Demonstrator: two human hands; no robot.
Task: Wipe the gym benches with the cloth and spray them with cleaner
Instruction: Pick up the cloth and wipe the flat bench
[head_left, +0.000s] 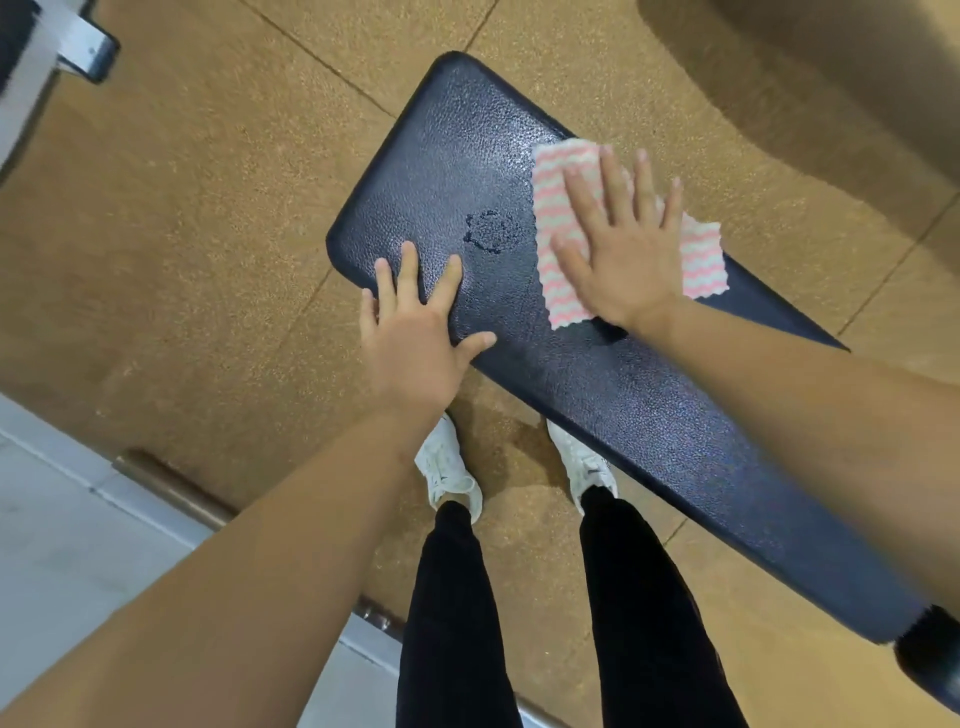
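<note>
A dark padded gym bench (597, 379) runs diagonally from upper middle to lower right. On its far side lies a pink-and-white zigzag cloth (561, 171). My right hand (621, 249) presses flat on the cloth with fingers spread. My left hand (415, 332) rests flat on the bench's near left edge, fingers straight. Between the two hands sits a small patch of wet droplets (492, 231) on the padding. No spray bottle is in view.
Brown speckled rubber floor tiles (208, 234) surround the bench. My legs in dark trousers and white shoes (449, 467) stand close against the bench's near side. A metal frame part (78, 49) is at the top left, and pale tiled floor (62, 545) lies lower left.
</note>
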